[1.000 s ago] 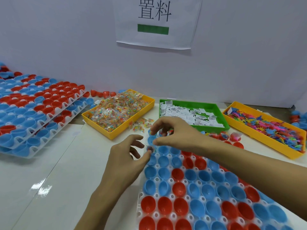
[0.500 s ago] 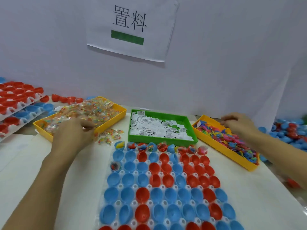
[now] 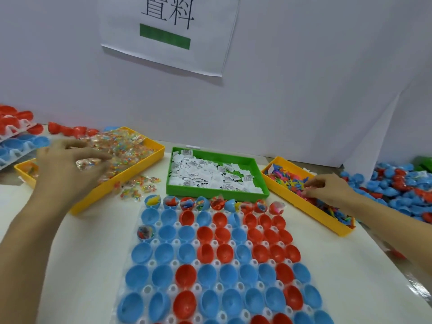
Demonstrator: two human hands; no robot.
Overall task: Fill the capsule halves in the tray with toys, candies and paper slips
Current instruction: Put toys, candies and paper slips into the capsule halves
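A white tray (image 3: 152, 263) of blue and red capsule halves lies in front of me. Its far row holds filled halves (image 3: 217, 203), and one blue half (image 3: 145, 232) at the left of the third row has candy in it. My left hand (image 3: 70, 164) hovers over the yellow candy bin (image 3: 149, 157), fingers curled round candy packets (image 3: 87, 163). My right hand (image 3: 327, 187) reaches into the yellow toy bin (image 3: 301, 204), fingertips pinching among the coloured toys (image 3: 289, 180). Between them sits the green bin (image 3: 261, 183) of paper slips (image 3: 205, 174).
Loose candy packets (image 3: 138, 187) lie between the candy bin and the tray. Stacked trays of capsule halves (image 3: 16, 136) stand at the far left. A heap of blue and red halves (image 3: 402, 185) lies at the far right. A white wall with a paper sign (image 3: 168, 31) stands behind.
Both hands left the tray's far left corner. The left went to the candy bin and closed on packets; the right went to the toy bin and dipped among the toys.
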